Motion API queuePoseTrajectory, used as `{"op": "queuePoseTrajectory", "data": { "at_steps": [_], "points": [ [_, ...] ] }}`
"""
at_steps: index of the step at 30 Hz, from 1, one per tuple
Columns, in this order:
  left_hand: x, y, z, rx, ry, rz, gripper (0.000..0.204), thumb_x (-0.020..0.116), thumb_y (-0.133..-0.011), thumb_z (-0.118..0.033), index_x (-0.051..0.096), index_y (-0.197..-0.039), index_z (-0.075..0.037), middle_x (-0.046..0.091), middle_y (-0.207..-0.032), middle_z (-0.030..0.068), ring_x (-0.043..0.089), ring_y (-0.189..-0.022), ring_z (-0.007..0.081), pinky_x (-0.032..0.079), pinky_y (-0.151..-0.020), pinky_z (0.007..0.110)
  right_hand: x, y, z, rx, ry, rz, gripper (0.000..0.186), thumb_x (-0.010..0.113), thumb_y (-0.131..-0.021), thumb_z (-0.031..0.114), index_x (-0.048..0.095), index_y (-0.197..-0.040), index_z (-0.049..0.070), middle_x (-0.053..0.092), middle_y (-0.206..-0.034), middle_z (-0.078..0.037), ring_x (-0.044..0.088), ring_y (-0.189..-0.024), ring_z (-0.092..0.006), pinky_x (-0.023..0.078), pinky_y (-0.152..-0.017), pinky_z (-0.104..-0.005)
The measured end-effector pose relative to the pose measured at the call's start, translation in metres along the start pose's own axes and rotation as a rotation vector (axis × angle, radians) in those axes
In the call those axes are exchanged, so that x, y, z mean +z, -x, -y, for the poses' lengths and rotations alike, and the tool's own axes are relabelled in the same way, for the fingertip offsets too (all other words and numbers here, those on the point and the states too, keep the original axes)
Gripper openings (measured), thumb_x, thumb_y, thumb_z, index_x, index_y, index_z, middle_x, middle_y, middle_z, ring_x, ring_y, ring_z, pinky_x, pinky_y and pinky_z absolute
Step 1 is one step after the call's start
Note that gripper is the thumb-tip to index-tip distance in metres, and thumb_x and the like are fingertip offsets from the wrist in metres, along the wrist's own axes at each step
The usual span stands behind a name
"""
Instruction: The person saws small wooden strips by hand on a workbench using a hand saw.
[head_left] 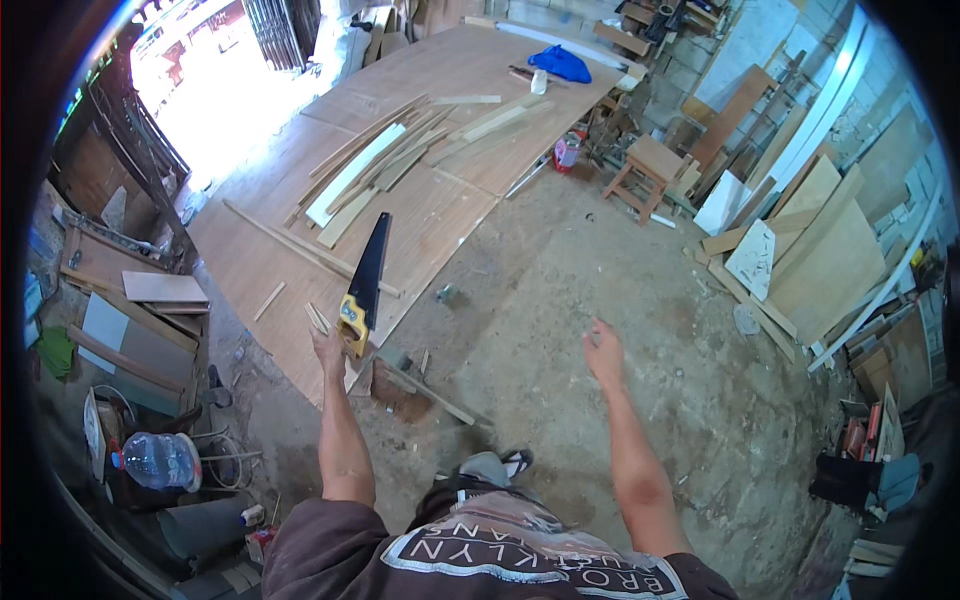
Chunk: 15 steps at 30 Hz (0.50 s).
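My left hand (328, 346) is at the near end of the large wooden board table, fingers closed at the base of a few short thin wood sticks (317, 318). Just right of it lies a handsaw with a yellow handle (352, 318) and a dark blade (372, 268), its tip pointing away from me. Whether my fingers also touch the saw handle I cannot tell. Out over the floor to the right hangs my right hand (603, 352), holding nothing, fingers loosely bent and apart.
Long wood strips (375, 165) lie heaped across the table (440, 215), with a blue cloth or bag (560, 64) at its far end. A wooden stool (652, 168) and leaning boards (820, 230) stand right. Left are a large water bottle (160, 461) and stacked panels.
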<state>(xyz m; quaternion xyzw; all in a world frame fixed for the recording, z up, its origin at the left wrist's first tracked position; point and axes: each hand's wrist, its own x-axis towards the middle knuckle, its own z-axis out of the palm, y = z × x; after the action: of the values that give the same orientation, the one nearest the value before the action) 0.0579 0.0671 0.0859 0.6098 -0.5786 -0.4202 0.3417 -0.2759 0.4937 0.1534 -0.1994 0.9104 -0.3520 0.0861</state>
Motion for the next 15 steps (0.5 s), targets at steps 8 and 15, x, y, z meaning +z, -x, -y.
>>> {"op": "queuePoseTrajectory", "data": {
  "at_steps": [8,15],
  "points": [
    [0.089,0.053,-0.018,-0.034,0.156,0.205,0.026,0.052,-0.085,-0.011,0.05,-0.11,-0.002,0.057,-0.076,0.0095,0.059,-0.055,0.019,0.048,-0.05,0.035,0.018,-0.025,-0.001,-0.147,-0.151,0.215,0.045,0.069,-0.085,0.018,0.061,-0.127,0.005,0.068,-0.109,-0.018,0.068,-0.093,-0.0324,0.055,-0.081,-0.0403],
    [0.228,0.044,-0.036,-0.018,-0.007,0.231,0.037,0.056,-0.082,-0.012,0.054,-0.117,-0.001,0.065,-0.09,0.0174,0.064,-0.074,0.0288,0.05,-0.064,0.042,-0.001,-0.088,-0.068,-0.144,0.001,0.183,0.046,0.07,-0.086,0.018,0.06,-0.129,0.005,0.068,-0.106,-0.014,0.069,-0.085,-0.0256,0.055,-0.079,-0.0356]
  ]
}}
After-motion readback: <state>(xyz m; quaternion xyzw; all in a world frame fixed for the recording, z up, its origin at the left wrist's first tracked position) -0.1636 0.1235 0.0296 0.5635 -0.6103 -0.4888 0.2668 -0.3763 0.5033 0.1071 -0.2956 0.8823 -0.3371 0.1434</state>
